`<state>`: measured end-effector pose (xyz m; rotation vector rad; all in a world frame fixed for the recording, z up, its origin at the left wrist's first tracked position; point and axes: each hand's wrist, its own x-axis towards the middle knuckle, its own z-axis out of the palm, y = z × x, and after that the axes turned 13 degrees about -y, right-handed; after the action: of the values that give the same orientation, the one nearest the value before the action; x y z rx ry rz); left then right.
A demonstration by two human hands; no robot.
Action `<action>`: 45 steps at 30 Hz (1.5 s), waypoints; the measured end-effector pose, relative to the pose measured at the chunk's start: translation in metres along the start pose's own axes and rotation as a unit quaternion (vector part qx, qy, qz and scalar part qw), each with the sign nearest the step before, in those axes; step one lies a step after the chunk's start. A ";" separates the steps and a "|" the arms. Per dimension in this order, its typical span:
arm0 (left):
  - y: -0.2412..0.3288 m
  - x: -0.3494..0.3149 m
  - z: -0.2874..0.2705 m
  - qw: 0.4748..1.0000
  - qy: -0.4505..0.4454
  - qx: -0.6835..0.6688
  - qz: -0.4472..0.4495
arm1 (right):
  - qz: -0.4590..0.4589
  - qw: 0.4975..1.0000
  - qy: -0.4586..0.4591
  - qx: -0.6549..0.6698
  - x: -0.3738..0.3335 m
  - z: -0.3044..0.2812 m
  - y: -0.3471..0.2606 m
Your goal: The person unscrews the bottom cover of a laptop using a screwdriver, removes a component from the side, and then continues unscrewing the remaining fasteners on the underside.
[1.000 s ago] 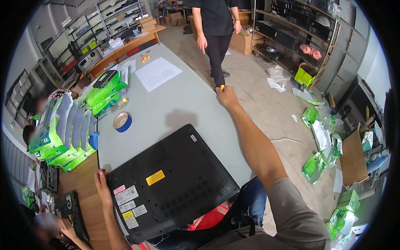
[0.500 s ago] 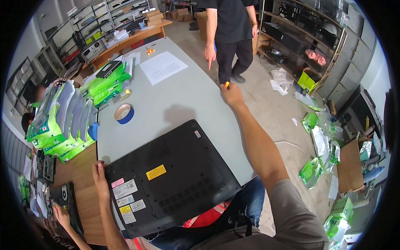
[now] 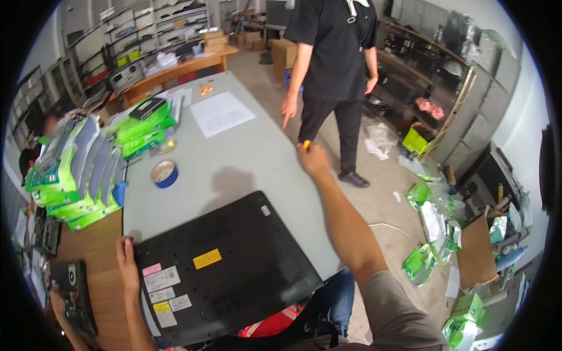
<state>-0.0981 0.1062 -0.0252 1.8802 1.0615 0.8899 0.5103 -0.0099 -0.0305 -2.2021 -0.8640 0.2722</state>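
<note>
A black laptop (image 3: 234,263) lies upside down on the grey table (image 3: 246,158), with stickers and a yellow label on its base. My left hand (image 3: 126,263) rests flat against its left edge. My right hand (image 3: 313,159) is stretched out past the table's right edge and is closed around a small orange thing (image 3: 305,143). Just beyond it stands a person in black (image 3: 336,64), whose hand (image 3: 288,109) points down toward my right hand.
A blue tape roll (image 3: 164,173), a white sheet (image 3: 221,112) and stacks of green-and-white packages (image 3: 82,169) lie on the table. Another person's hand (image 3: 58,298) holds a black part at lower left. Green wrappers and a cardboard box (image 3: 477,251) litter the floor on the right.
The person in black has stepped closer and now points down near my right hand. My right arm stays stretched out with the orange thing. My left hand stays at the laptop's edge.
</note>
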 end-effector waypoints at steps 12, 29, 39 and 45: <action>-0.006 0.005 0.000 1.000 0.002 -0.016 0.000 | 0.018 1.000 -0.009 0.019 -0.010 -0.003 -0.005; -0.056 0.050 -0.076 0.978 -0.129 -0.132 -0.097 | -0.357 0.929 0.053 0.086 -0.059 0.056 -0.071; -0.001 0.050 -0.043 0.947 -0.222 -0.163 -0.164 | -0.250 0.938 -0.003 0.238 -0.048 0.059 -0.073; -0.020 0.058 -0.067 0.955 -0.115 -0.127 -0.244 | -0.230 0.941 0.002 0.248 -0.046 0.059 -0.072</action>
<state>-0.1379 0.1843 -0.0016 1.3792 1.1353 0.4802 0.4143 0.0291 -0.0233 -1.4898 -1.1364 0.2248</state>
